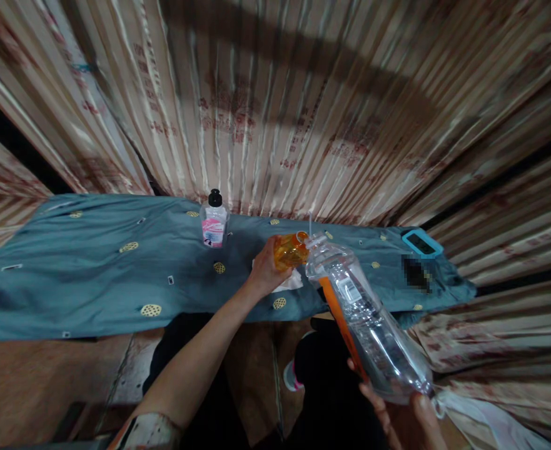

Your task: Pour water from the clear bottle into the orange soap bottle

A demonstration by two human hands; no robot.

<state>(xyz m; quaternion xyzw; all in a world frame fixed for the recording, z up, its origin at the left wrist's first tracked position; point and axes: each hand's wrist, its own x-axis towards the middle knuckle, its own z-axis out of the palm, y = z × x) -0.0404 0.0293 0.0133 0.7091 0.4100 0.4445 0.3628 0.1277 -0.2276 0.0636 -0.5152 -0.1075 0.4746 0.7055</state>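
Note:
My left hand (266, 270) is wrapped around a small orange bottle (290, 250) that stands over the blue-grey cloth (92, 275), above a white tissue (290, 282). My right hand (404, 412) grips the base of a large clear plastic bottle (366, 319) with an orange label strip. That bottle is tilted forward, and its mouth (316, 240) meets the top of the orange bottle.
A small clear bottle with a black cap and pink label (214, 220) stands at the back of the cloth. A light-blue digital device (422, 242) lies at the cloth's right end. Striped curtain fabric (279, 112) hangs behind. My dark-clothed legs and a shoe (290, 376) are below.

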